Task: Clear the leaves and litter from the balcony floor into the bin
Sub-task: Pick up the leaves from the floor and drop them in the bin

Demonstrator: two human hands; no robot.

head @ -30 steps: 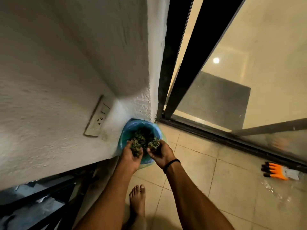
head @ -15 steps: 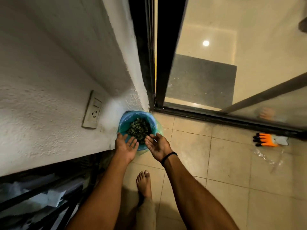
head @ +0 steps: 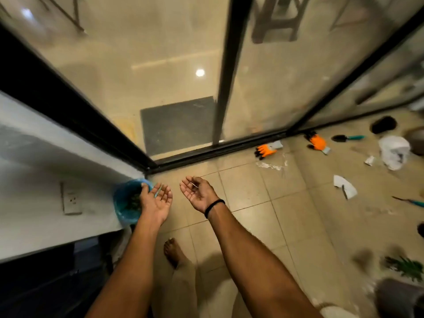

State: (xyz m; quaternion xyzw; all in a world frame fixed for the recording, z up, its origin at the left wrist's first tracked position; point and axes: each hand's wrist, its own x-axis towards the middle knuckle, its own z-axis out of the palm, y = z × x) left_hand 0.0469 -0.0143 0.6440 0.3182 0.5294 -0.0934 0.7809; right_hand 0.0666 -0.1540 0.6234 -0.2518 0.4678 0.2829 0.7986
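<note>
Closest to me, one bare foot (head: 174, 251) stands on the tiled balcony floor (head: 252, 191) at six o'clock, with both forearms reaching out above it. My left hand (head: 156, 200), at eleven o'clock, is turned palm up with the fingers straight and spread, gripping nothing. A thin pale strip (head: 158, 191) lies loose across its fingers, and its thumb side overlaps the rim of the bin (head: 121, 210). My right hand (head: 198, 191), at twelve o'clock, is palm up too, fingers loosely cupped, holding nothing that I can make out, with a black wristband (head: 214, 205) behind it. The blue bin sits in the corner at ten o'clock, against the white wall near a wall socket (head: 71, 199), with dark leaves (head: 133, 203) inside. At three o'clock a green sprig (head: 410, 268) lies on the tiles; at two o'clock are white paper scraps (head: 345, 187) and a white bag (head: 394, 151). Farther, at one o'clock, an orange glove (head: 266, 150), a second orange glove (head: 317, 142) and a trowel (head: 348, 137) lie beside the glass door (head: 160, 76), a dark mat (head: 179, 125) behind it.
</note>
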